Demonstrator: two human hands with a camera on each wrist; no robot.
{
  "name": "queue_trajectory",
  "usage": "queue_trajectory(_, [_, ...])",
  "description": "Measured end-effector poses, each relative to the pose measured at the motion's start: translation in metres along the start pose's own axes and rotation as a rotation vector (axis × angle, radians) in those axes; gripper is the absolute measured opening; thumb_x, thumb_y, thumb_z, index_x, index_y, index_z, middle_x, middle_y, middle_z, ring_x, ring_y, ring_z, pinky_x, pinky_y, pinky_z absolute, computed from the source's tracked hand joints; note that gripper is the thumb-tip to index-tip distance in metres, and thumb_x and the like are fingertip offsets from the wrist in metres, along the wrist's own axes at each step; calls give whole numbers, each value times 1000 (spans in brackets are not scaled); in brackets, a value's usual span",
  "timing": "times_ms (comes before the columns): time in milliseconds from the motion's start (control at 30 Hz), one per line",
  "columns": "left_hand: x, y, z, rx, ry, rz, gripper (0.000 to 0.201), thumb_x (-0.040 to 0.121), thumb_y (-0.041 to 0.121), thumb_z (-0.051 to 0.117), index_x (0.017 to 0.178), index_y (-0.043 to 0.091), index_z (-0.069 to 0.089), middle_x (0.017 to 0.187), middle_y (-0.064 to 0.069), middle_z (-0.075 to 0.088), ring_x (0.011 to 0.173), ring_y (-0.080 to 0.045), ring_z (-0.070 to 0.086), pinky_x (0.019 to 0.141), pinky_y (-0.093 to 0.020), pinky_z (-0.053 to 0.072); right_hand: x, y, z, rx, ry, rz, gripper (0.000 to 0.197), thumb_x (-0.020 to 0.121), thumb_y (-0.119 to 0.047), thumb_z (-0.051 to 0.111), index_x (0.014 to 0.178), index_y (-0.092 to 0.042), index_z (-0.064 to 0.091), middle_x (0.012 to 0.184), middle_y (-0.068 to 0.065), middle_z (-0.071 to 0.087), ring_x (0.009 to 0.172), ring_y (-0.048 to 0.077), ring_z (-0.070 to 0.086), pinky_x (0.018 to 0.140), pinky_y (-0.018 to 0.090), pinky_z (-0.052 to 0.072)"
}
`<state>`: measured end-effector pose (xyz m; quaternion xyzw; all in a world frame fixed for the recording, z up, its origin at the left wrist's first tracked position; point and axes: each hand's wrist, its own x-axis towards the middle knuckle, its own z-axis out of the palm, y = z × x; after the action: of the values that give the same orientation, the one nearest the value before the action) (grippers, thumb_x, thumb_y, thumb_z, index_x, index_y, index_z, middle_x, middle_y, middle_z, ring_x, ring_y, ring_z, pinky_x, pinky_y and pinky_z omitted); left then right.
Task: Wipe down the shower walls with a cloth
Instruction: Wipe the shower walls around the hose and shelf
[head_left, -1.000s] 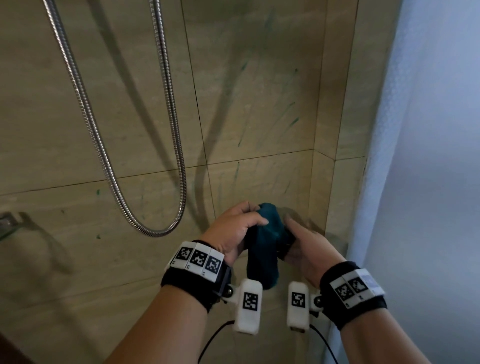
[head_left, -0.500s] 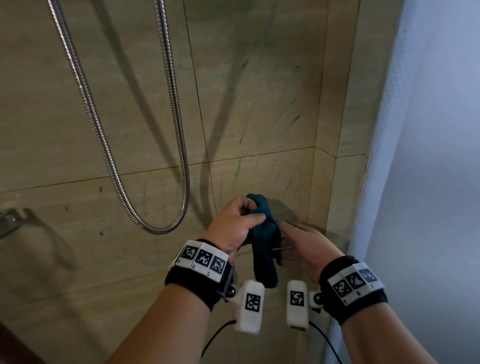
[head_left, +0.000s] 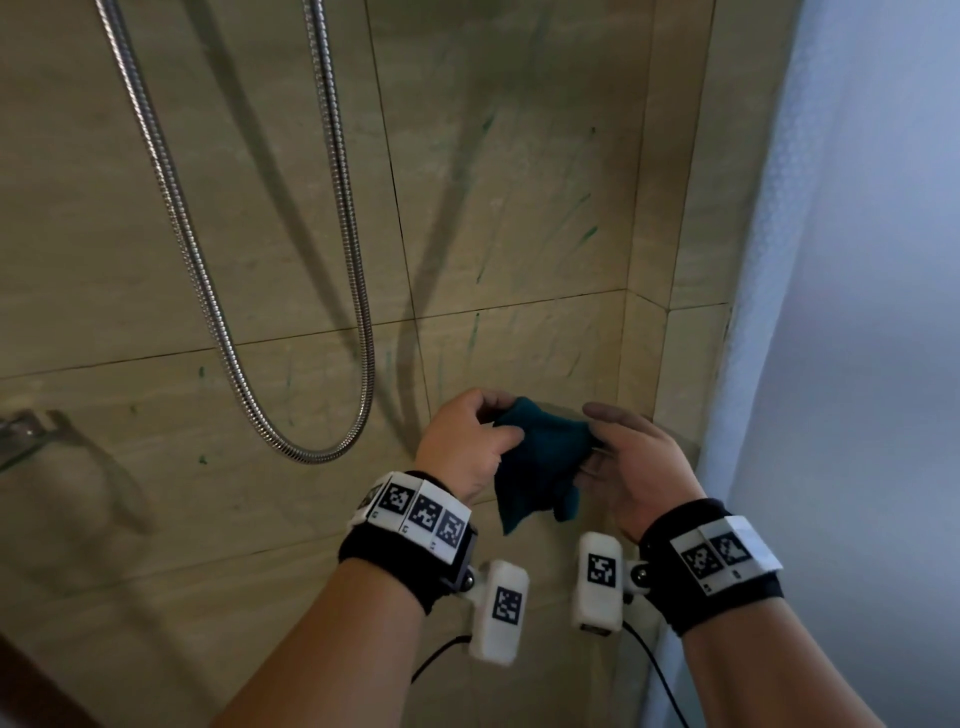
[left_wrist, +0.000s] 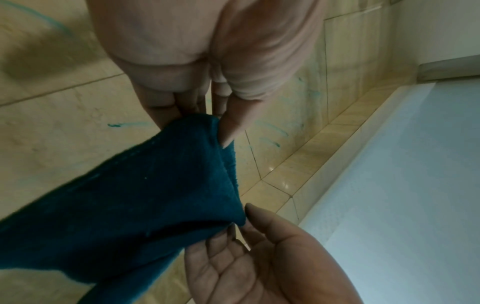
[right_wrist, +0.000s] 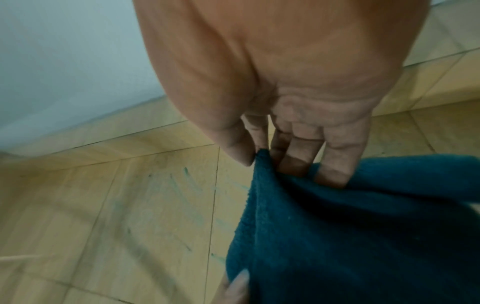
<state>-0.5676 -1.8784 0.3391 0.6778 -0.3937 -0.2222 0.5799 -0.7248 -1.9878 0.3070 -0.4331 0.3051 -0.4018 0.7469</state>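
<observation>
A dark teal cloth (head_left: 540, 457) hangs spread between both hands in front of the beige tiled shower wall (head_left: 509, 218). My left hand (head_left: 467, 441) pinches its upper left corner between thumb and fingers, and the left wrist view shows the cloth (left_wrist: 145, 197) pinched there. My right hand (head_left: 623, 457) pinches the upper right corner, with the cloth (right_wrist: 363, 236) under the fingertips (right_wrist: 335, 174) in the right wrist view. Green smears (head_left: 587, 234) streak the wall tiles above the hands. The cloth's lower part droops loose and is off the wall.
A looped metal shower hose (head_left: 322, 447) hangs on the wall to the left of my hands. A glass shelf edge (head_left: 21, 436) shows at far left. A pale shower curtain (head_left: 857, 312) closes off the right side beside the tiled corner (head_left: 644, 312).
The cloth was bunched into a narrow hanging roll between the hands; now the hands have moved apart and pulled it open wider. The right hand shifted rightward with its corner.
</observation>
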Motion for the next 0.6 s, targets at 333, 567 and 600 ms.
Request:
queue_trajectory(333, [4,-5,-4,137,89,-1,24,86,5,76,91,28,76,87,1,78,83,-19,76,84,-46,64,3,2,-5,-448,-103,-137,30,91,3,64,112,-15,74,103,13,77,96,30,75,90,52,60])
queue_trajectory(567, [2,-9,-8,268,73,-36,11,93,16,74,91,26,78,84,2,77,77,-17,74,77,-40,64,-2,0,-4,-804,-89,-320,13,94,-17,69,92,-28,75,80,-9,76,73,5,71,65,23,56])
queue_trajectory(600, [2,-9,-8,280,80,-27,8,93,18,74,92,25,77,84,4,76,76,-15,73,76,-38,63,-2,0,-5,-837,-88,-333,12,95,-19,69,90,-29,74,78,-9,75,71,2,69,61,18,53])
